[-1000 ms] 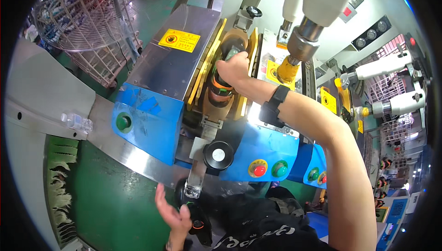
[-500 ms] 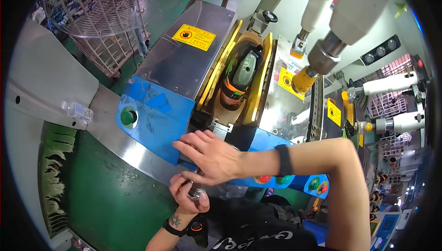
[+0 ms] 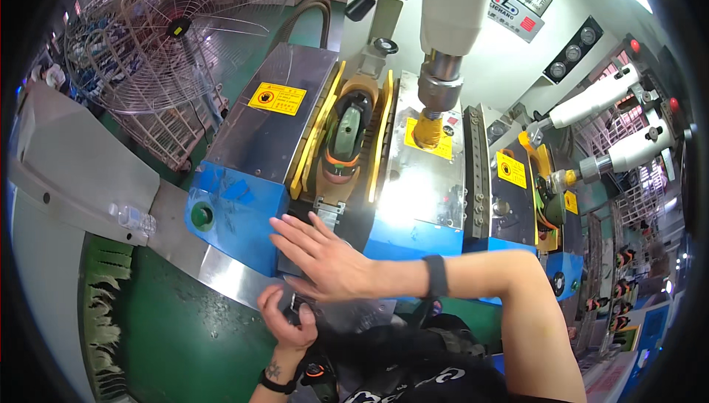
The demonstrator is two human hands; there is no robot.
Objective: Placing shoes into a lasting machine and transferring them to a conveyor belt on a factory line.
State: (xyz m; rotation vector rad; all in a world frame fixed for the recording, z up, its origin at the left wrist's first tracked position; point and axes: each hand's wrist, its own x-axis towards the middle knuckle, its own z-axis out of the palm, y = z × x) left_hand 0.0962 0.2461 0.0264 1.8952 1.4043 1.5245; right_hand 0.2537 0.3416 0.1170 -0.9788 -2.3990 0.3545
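My right hand (image 3: 325, 263) is flat with fingers stretched out, held over the front of a blue-and-grey press machine (image 3: 247, 214). Just below it, my left hand (image 3: 289, 323) has its fingers and thumb curled around a small dark, shiny piece (image 3: 298, 303), mostly hidden and too unclear to name. Beyond my hands, a shoe (image 3: 346, 133) with a grey-green top and orange band sits in a brown cradle between two yellow-edged side pads (image 3: 380, 137). Both hands are apart from the shoe.
A white press arm with a yellow tip (image 3: 427, 131) hangs right of the shoe. A green button (image 3: 201, 215) is on the blue panel. Further right stands a similar station with white arms (image 3: 594, 100). At left are a wire fan (image 3: 177, 30) and a plastic bottle (image 3: 133, 218).
The view has shifted, so the machine sits further left and more of its back wall shows. My left fingers have loosened a little, and my right hand stays flat above them.
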